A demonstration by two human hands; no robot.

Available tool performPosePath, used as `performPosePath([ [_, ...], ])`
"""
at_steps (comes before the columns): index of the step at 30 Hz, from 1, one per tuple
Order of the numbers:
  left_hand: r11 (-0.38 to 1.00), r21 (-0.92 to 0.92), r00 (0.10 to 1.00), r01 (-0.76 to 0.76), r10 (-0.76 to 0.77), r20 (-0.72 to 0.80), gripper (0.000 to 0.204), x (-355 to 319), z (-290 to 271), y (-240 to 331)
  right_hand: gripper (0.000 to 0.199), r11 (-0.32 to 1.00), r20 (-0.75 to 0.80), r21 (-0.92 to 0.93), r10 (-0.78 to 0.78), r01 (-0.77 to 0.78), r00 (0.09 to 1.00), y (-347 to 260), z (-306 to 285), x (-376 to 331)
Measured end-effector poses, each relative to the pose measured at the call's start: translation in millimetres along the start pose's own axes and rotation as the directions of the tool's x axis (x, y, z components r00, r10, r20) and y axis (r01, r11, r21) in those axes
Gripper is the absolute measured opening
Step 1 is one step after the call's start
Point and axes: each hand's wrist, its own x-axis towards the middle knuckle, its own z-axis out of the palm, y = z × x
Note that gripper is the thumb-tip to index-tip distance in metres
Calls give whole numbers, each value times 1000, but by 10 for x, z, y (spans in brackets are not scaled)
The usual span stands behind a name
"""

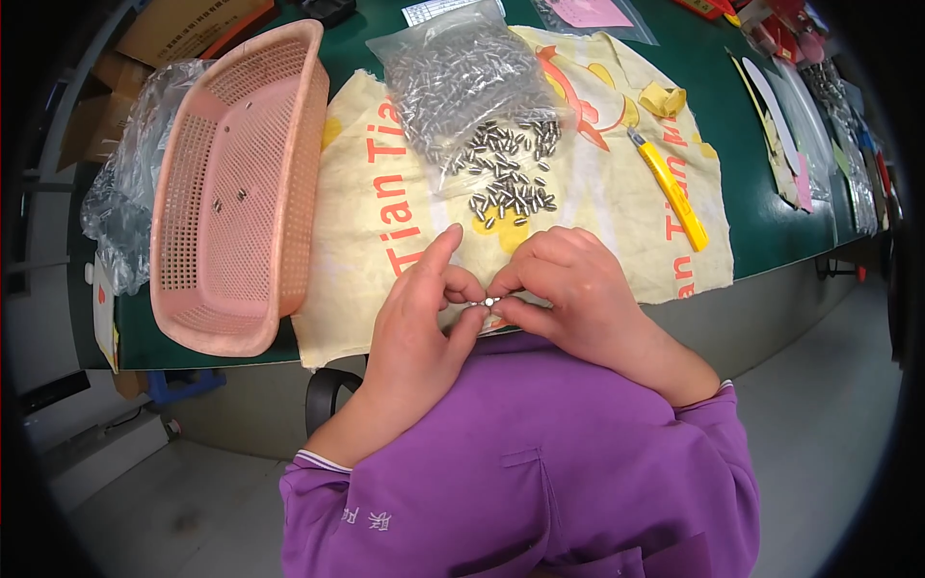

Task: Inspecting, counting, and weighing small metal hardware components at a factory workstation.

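Observation:
Close to the table's near edge, my left hand [424,303] and my right hand [564,284] meet fingertip to fingertip. Between them is a small shiny metal piece [490,302], pinched by thumb and forefinger on both sides; its exact shape is mostly hidden. Just beyond my hands, a loose pile of small dark silvery barrel-shaped metal parts [515,196] lies on a cream printed cloth [361,241]. More of them spill from the mouth of a clear plastic bag [462,82] full of the same parts.
At the left stands a pink plastic basket [310,173] with a few small parts inside. A yellow utility knife [670,188] lies on the cloth at the right. Crumpled clear plastic [125,183] and cardboard boxes [183,29] are beyond the basket. The green table [771,231] carries papers [771,125] at the right.

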Motion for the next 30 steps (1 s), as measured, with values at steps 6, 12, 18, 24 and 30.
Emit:
performPosePath([
  [6,999,-19,999,29,-29,32,82,14,-18,28,17,1000,38,10,11,-11,999,5,-19,-4],
  [12,999,5,998,31,-31,48,83,30,-35,48,20,1000,45,19,2,-3,999,2,-32,-9],
  [18,999,3,998,36,-36,55,84,27,-38,51,23,999,26,36,-6,5,1000,-8,-44,-3],
  [24,999,8,997,32,-32,67,84,31,-49,56,25,998,27,60,1,-3,1000,-13,-85,-9],
  [30,999,43,998,23,-25,54,74,31,-70,129,28,992,47,112,58,-63,997,-9,-213,-29],
])
